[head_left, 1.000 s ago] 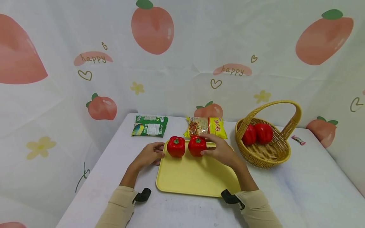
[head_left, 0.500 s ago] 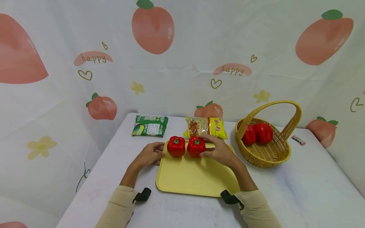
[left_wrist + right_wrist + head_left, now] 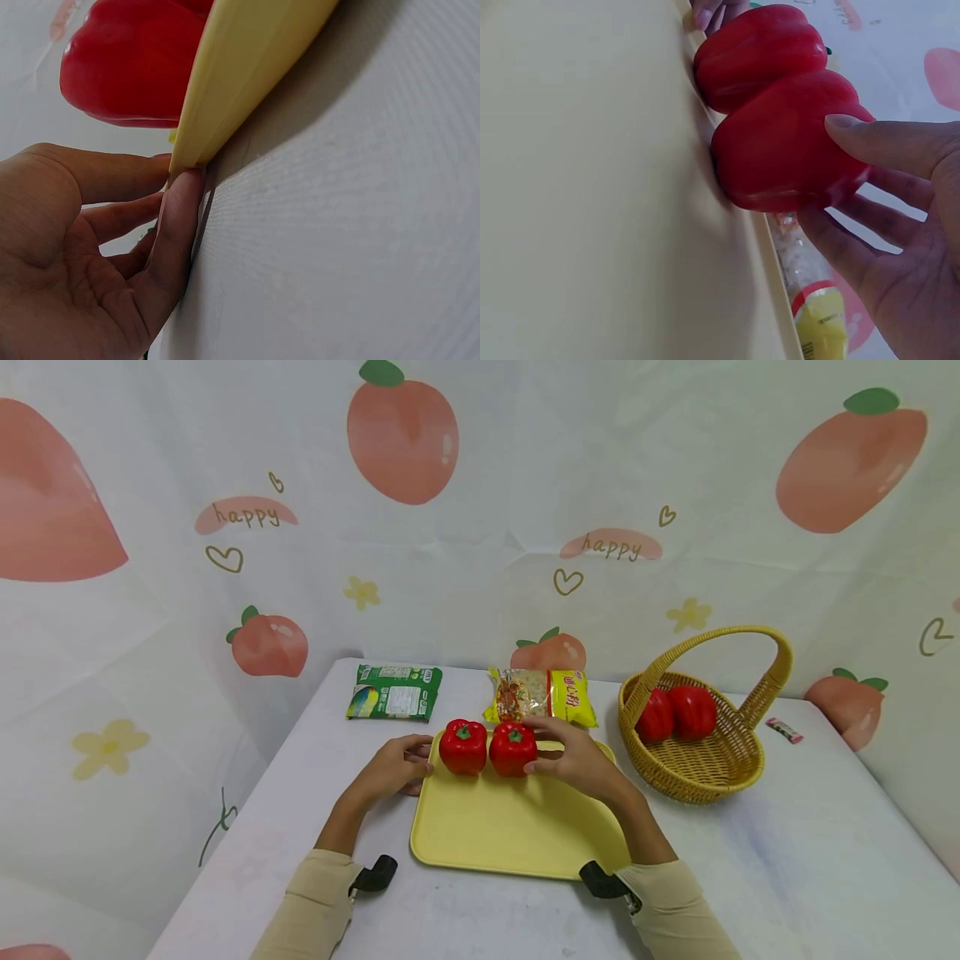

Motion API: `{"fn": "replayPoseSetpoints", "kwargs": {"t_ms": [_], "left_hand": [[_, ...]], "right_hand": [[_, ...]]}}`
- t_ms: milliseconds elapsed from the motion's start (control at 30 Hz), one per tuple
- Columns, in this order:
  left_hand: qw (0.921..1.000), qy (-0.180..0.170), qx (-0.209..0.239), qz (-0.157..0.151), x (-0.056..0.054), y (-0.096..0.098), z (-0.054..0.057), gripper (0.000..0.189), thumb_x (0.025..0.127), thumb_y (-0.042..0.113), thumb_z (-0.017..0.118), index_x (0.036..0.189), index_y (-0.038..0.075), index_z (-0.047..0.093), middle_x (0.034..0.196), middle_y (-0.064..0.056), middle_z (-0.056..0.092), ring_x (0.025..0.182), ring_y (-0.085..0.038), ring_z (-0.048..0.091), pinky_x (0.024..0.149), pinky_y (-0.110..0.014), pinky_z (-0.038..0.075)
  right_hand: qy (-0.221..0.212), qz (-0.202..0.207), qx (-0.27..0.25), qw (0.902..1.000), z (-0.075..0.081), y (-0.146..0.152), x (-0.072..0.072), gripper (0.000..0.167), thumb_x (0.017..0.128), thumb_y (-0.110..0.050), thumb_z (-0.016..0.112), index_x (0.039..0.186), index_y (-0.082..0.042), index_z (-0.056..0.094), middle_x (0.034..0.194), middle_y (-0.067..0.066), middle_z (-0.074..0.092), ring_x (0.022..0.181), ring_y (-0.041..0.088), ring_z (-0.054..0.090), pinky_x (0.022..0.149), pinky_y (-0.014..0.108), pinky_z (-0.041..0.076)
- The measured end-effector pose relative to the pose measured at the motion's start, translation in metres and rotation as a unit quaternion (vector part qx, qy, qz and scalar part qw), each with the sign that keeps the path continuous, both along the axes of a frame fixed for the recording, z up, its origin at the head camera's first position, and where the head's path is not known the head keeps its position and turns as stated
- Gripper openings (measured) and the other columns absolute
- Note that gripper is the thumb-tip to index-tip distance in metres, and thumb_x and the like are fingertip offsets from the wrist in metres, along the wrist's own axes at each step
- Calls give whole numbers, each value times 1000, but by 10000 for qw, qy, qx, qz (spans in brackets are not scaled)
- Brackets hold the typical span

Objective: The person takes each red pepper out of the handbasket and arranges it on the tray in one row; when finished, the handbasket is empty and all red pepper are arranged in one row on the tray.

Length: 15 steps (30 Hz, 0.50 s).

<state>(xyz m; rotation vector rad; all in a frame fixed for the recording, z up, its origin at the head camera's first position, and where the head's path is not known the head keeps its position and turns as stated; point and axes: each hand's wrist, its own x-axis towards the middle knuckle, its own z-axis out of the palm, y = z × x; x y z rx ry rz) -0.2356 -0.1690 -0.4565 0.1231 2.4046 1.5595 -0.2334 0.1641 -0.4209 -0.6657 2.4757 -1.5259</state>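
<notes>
Two red bell peppers stand side by side at the back of a yellow tray point(image 3: 517, 827). My right hand point(image 3: 577, 762) holds the right bell pepper point(image 3: 512, 750), thumb on the near side and fingers round the far side. In the right wrist view that bell pepper point(image 3: 787, 150) sits right against its neighbour. The left bell pepper point(image 3: 462, 748) stands by the tray's back left corner. At the tray's left edge, my left hand point(image 3: 392, 767) pinches the rim. The left wrist view shows its fingertips point(image 3: 184, 184) on the tray's rim point(image 3: 217, 97).
To the right stands a wicker basket point(image 3: 701, 770) with a tall handle and two red bell peppers point(image 3: 693, 712) inside. Behind the tray lie a green packet point(image 3: 395, 692) and a yellow food packet point(image 3: 540, 695). A small wrapped stick point(image 3: 784, 730) lies right of the basket.
My right hand has slid the right bell pepper slightly left, narrowing the gap to the other one. My left hand has stayed at the tray's edge.
</notes>
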Motion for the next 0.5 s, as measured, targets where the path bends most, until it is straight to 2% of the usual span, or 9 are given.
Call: {"fn": "replayPoseSetpoints", "kwargs": {"t_ms": [500], "left_hand": [[10000,36,-24,-1,0,0,-2,55,96,7,67,150,2,57,126,-15,64,102,-23,67,72,-35,67]], "right_hand": [[-300,40,-20,9995,0,-2,1,70,91,-16,84,154,-10,53,153,14,57,138,45,56,105,52,58]]}}
